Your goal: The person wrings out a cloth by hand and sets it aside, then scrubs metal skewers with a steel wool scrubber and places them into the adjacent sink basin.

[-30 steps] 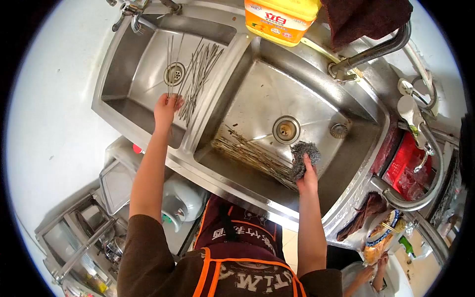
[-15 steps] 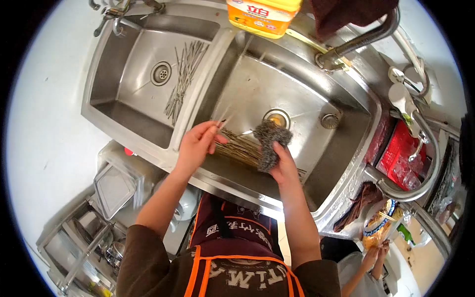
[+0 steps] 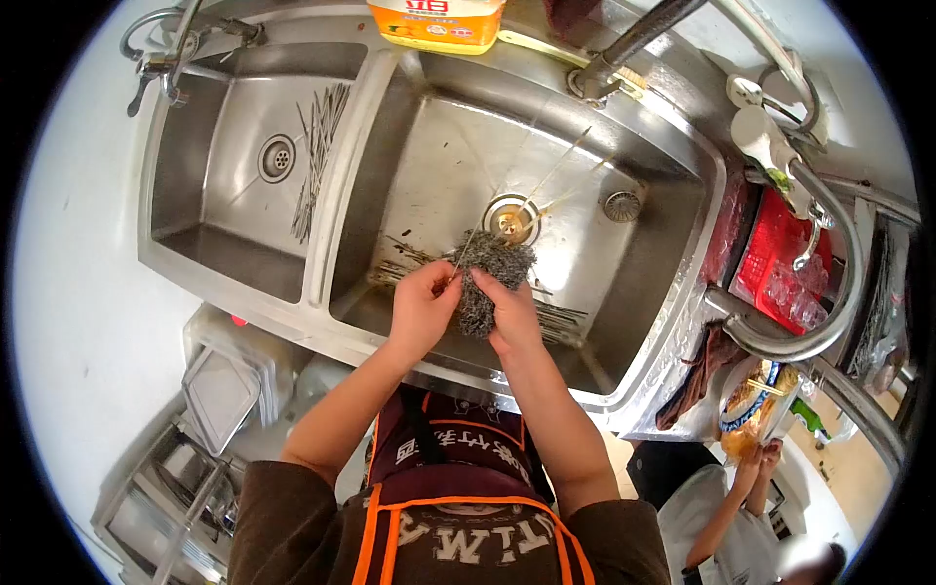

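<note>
My left hand (image 3: 426, 310) is closed in a pinch on a thin skewer (image 3: 469, 244), which points up over the right basin (image 3: 453, 146). In my right hand (image 3: 512, 314) is a grey steel wool scourer (image 3: 499, 261), gripped between thumb and fingers. The two hands are close together, and the scourer lies against the skewer. Beneath them a bundle of skewers (image 3: 564, 324) rests along the near side of the basin, partly hidden by my hands. Faint thin streaks cross the basin above the drain (image 3: 511, 220), too blurred to name.
More skewers (image 3: 320, 156) lie in the left basin (image 3: 239, 210). An orange-yellow detergent bottle (image 3: 439, 24) and a long-handled brush (image 3: 556, 51) sit at the back. Faucets (image 3: 643, 49) overhang the sink. A red basket (image 3: 780, 263) is at right. Another person (image 3: 726, 517) handles packaged food.
My left hand has moved right and down to meet the scourer, bringing its skewer against it. My right hand has shifted left with the scourer. The view has moved slightly to the right.
</note>
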### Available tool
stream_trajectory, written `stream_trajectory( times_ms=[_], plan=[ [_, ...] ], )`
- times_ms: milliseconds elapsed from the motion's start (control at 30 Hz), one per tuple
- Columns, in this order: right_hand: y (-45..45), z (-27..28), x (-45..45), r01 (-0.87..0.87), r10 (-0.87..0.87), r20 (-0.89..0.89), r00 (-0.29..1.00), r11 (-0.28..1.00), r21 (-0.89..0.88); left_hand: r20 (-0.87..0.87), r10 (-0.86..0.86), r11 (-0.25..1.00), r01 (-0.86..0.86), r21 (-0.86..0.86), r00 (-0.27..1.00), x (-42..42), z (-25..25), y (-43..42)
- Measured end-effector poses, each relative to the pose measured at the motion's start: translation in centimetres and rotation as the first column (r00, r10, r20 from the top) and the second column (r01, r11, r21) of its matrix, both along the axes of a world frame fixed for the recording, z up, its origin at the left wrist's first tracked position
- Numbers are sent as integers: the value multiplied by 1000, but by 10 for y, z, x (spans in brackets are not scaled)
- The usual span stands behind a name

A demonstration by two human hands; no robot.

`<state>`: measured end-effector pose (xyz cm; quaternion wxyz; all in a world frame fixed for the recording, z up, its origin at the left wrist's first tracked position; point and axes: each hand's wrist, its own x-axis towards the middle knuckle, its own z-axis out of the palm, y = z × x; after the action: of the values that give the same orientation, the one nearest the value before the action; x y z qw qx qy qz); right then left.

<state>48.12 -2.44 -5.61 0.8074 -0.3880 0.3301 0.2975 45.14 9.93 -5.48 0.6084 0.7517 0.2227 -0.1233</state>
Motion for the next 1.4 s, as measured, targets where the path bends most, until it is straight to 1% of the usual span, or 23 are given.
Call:
stream_trajectory(
  times_ms=[133, 200, 233, 267, 300, 400, 500, 533, 567, 600, 667, 733, 867, 900, 933, 967, 1033, 1133, 1200, 1267, 1300, 1367, 1400],
  plan=[
    [-6, -8, 13, 32, -12, 96, 995, 977, -213, 26, 83, 985, -78, -155, 996, -3, 3, -6],
    [-21, -3, 43, 41, -33, 37, 999, 971, -235, -44, 40, 990, -45, -134, 998, -9, 8, 2],
    [-27, 15, 63, 34, 2, 86, 996, 907, -419, -109, 6, 993, -18, -115, 994, -11, 11, 7],
    [-49, -23, 76, 58, 36, 205, 978, 900, -432, -161, -21, 996, 8, -83, 987, -12, 18, 12],
    [-57, -9, 95, 131, -59, 164, 985, 870, -475, -166, -23, 996, 9, -83, 986, -16, 18, 15],
    [-116, -52, 136, 420, -341, 267, 902, 837, -351, -154, 6, 996, -21, -90, 988, -32, 8, 30],
    [-100, -47, 95, 244, -158, 248, 956, 897, -369, -183, 95, 989, -113, -94, 979, -26, 7, 30],
    [-76, -30, 67, 193, -135, 183, 974, 916, -352, -163, 94, 984, -117, -132, 982, -22, 5, 26],
    [-60, -39, 38, 88, -116, -58, 992, 930, -356, -163, 94, 983, -117, -142, 982, -19, 4, 19],
    [-40, -31, 14, 82, -94, -144, 985, 993, -81, -178, 92, 985, -115, -126, 980, -14, 4, 14],
    [-1, -17, -17, 97, -95, -115, 989, 995, 9, -204, 85, 988, -109, -110, 975, -15, -2, 8],
    [6, -13, -21, 110, -101, -86, 991, 988, 107, 4, 12, 999, -13, 44, 1000, -19, -12, 5],
    [-18, -46, 26, 35, -36, 0, 999, 969, -246, -100, 59, 998, -61, -20, 993, -20, 1, 2],
    [-30, -22, 55, 68, -35, 87, 996, 907, -416, -134, 35, 999, -40, -33, 990, -25, 3, 6],
    [-54, -52, 76, 152, -65, 229, 971, 909, -388, -163, 10, 999, -18, -46, 987, -28, 5, 9],
    [-57, -26, 103, 140, -221, -35, 975, 724, -676, -164, 6, 999, -14, -49, 986, -31, 7, 13],
    [-125, -79, 136, 399, -299, 353, 887, 881, -256, -133, 25, 997, -35, -74, 991, -36, 11, 22],
    [-112, -54, 104, 284, -177, 346, 921, 915, -287, -173, 64, 996, -73, -48, 983, -31, 4, 29],
    [-70, -44, 42, 1, -24, -62, 998, 936, -353, -195, 83, 992, -100, -79, 977, -25, 1, 20],
    [-25, -45, -13, 120, -117, -171, 978, 993, 8, -140, 71, 994, -81, -67, 988, -17, -4, 11],
    [-4, -15, -22, 101, -100, -259, 961, 995, -11, -148, 71, 994, -82, -67, 986, -19, -6, 8],
    [6, -22, -27, 83, -75, -132, 988, 995, 61, -14, -1, 999, 2, 51, 1000, -23, -10, 8],
    [2, -27, -13, 66, -73, -97, 993, 995, -69, -16, -1, 998, 2, 56, 1000, -25, -8, 10]
  ],
)
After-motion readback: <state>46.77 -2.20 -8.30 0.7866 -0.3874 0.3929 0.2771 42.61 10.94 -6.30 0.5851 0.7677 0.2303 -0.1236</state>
